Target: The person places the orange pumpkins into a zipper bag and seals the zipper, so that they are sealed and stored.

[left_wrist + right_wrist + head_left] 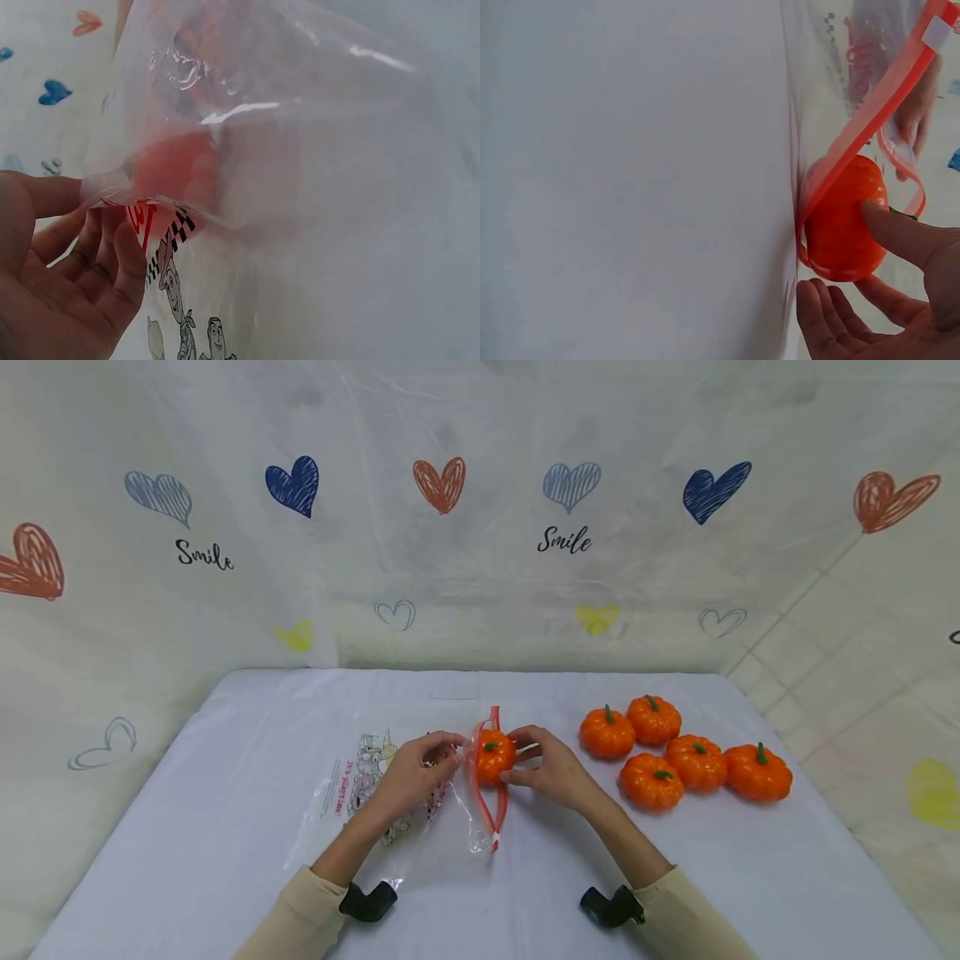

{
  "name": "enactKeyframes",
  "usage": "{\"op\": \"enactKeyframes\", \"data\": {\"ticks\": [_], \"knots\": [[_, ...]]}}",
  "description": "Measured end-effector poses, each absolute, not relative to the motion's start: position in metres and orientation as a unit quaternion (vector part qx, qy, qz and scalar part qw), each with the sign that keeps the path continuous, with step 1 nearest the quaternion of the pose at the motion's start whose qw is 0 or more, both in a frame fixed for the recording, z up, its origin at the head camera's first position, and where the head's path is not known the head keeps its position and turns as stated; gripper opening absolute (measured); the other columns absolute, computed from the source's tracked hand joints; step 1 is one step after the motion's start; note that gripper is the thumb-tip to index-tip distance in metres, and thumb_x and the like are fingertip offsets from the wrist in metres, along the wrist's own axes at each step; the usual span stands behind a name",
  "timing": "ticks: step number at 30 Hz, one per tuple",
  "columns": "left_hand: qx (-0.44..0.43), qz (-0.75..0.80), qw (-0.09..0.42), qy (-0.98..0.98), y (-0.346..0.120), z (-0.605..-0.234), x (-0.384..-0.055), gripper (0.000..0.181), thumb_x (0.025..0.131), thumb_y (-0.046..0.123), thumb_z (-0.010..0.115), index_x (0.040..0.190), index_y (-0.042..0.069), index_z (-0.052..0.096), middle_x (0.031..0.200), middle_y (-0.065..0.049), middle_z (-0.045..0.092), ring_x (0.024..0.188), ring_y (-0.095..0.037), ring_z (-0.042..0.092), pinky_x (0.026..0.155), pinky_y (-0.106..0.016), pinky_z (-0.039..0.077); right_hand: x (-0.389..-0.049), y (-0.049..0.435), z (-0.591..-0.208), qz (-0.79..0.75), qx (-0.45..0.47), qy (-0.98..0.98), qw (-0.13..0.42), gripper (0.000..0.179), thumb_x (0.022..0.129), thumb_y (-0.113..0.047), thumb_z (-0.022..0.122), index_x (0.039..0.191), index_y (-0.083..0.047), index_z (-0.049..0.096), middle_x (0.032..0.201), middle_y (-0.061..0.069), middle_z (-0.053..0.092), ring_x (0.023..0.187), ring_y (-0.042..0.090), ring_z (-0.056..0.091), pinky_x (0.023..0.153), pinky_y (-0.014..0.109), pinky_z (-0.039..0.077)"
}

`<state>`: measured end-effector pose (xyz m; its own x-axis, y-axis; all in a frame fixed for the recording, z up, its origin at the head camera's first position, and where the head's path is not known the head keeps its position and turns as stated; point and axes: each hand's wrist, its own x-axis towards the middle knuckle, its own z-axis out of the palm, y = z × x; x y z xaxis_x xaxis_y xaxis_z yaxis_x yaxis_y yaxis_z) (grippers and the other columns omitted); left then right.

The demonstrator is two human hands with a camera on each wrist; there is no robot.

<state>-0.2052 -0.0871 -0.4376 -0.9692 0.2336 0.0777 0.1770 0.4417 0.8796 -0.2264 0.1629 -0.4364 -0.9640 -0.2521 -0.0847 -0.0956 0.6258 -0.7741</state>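
Note:
A clear zip bag [446, 847] with cartoon print lies on the table, its red zip strip [877, 105] parted at the right end. My left hand [415, 774] pinches the upper film near the mouth between thumb and fingers; the left wrist view shows this lifted film [322, 150] close up. At the opening is a small orange toy pumpkin [495, 760], partly inside the bag. My right hand [555, 770] holds it from the right, thumb on its near side, as the right wrist view shows. A white slider [937, 34] sits at one end of the zip.
Several more orange toy pumpkins [696, 763] with green stems stand in a group on the right of the white table [225, 852]. A white backdrop [480, 568] printed with hearts hangs behind it. A black wrist mount [367, 902] sits at each sleeve.

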Motion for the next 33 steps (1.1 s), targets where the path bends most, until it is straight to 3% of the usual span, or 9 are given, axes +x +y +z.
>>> {"op": "enactKeyframes", "data": {"ticks": [6,10,26,33], "knots": [[0.12,0.52,0.038,0.845,-0.086,-0.438,-0.206,0.029,0.1,0.029,0.068,0.128,0.022,0.073,0.101,-0.001,0.07,0.091,-0.016,0.06,0.071,-0.022,0.052,-0.228,0.16,-0.437,-0.428,-0.081,0.895,0.099,0.059,0.087,-0.022,0.085,0.14,-0.018,0.06,0.114,0.01,0.069,0.1,0.022,0.065,0.079,0.034,0.063],[0.121,0.523,0.04,0.843,-0.085,-0.44,-0.206,0.028,0.1,0.027,0.069,0.127,0.022,0.073,0.101,-0.001,0.071,0.091,-0.016,0.06,0.071,-0.023,0.051,-0.229,0.158,-0.438,-0.444,-0.086,0.886,0.1,0.059,0.088,-0.021,0.084,0.141,-0.015,0.059,0.109,0.012,0.069,0.091,0.02,0.065,0.071,0.03,0.06],[0.145,0.53,0.058,0.834,-0.089,-0.445,-0.21,0.027,0.102,0.021,0.066,0.128,0.022,0.071,0.104,-0.003,0.07,0.095,-0.017,0.062,0.079,-0.024,0.053,-0.233,0.143,-0.443,-0.464,-0.07,0.88,0.074,0.057,0.086,-0.014,0.085,0.137,-0.011,0.06,0.106,0.011,0.071,0.083,0.017,0.066,0.069,0.029,0.061],[0.137,0.541,0.063,0.827,-0.09,-0.448,-0.21,0.027,0.102,0.02,0.066,0.128,0.02,0.071,0.104,-0.004,0.07,0.095,-0.017,0.061,0.079,-0.023,0.052,-0.233,0.144,-0.44,-0.481,-0.062,0.87,0.089,0.056,0.087,-0.014,0.084,0.136,-0.008,0.059,0.109,0.013,0.071,0.084,0.017,0.069,0.069,0.029,0.061]]}}
